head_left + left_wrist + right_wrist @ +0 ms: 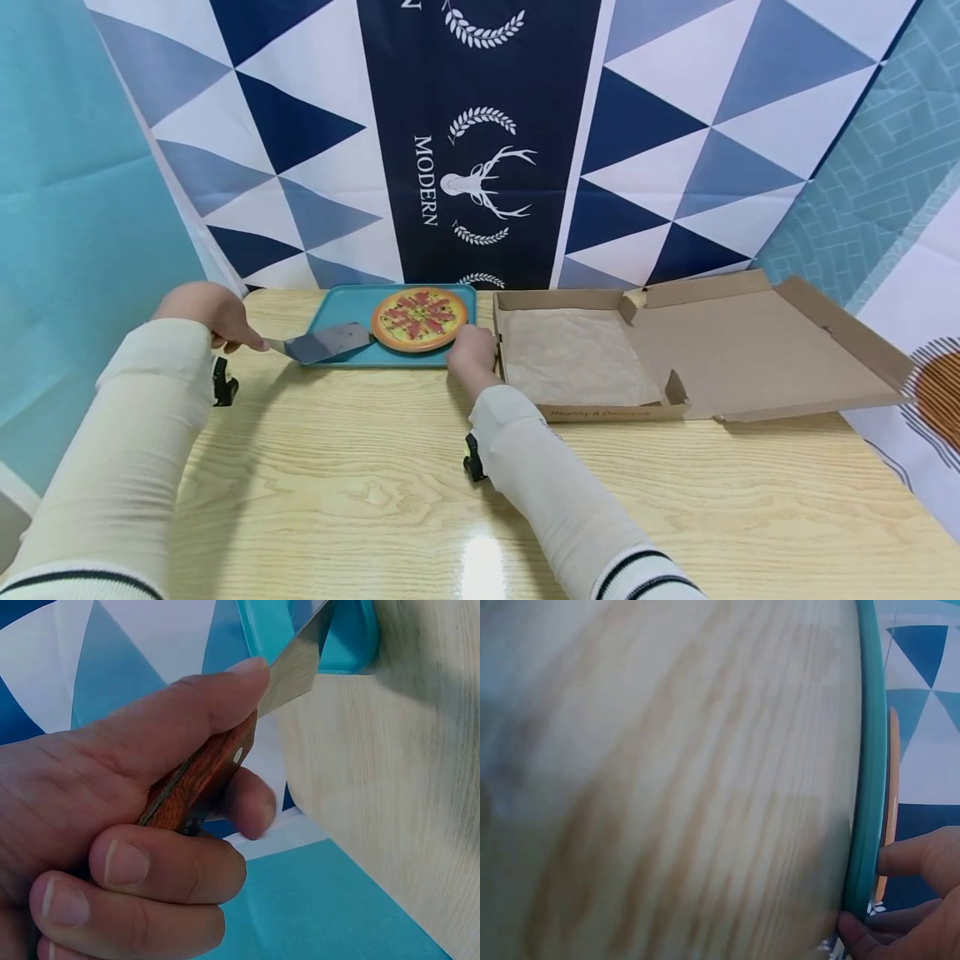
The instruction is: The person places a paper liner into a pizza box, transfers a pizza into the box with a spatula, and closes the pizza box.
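In the head view a round toy pizza (420, 319) lies on the right part of a teal tray (347, 303). My left hand (206, 312) grips a metal spatula (330, 342), whose flat blade slants over the tray's left side with its front edge close to the pizza. Wood scales cover the spatula handle (202, 776) in the left wrist view, with the thumb laid along its top. At the tray's front right corner, my right hand (474, 354) pinches the rim; the right wrist view has the thumb outside and fingers inside, near the pizza's edge (892, 772).
Right of the tray stands an open cardboard pizza box (600, 413) lined with brown paper (577, 354). Its lid (757, 350) is folded out to the right, reaching the table's edge. A patterned cloth (322, 150) hangs behind the wooden table (375, 475).
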A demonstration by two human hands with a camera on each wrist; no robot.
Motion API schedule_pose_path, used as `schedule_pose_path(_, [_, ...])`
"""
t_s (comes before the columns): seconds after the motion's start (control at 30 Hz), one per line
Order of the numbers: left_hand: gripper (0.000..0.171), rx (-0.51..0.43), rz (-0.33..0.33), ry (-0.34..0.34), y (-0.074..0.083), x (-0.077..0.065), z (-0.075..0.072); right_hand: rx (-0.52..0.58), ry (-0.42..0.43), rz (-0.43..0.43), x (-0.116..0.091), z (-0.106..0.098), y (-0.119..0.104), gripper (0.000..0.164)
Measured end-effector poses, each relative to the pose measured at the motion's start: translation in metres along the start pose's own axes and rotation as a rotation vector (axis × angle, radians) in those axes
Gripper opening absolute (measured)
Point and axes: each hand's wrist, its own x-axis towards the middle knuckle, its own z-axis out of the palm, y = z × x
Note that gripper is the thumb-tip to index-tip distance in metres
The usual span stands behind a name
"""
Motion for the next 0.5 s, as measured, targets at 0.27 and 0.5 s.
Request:
schedule_pose_path(0.27, [0.054,0.003,-0.004,-0.014,0.002,0.003,-0.002,0.049,-0.009,0.048,0.003,0.005,-0.002,0.023])
schedule_pose_path(0.5, [0.054,0.058,0.005,-0.034,0.003,0.006,-0.005,0.084,0.019,0.123,0.008,0.01,-0.003,0.027])
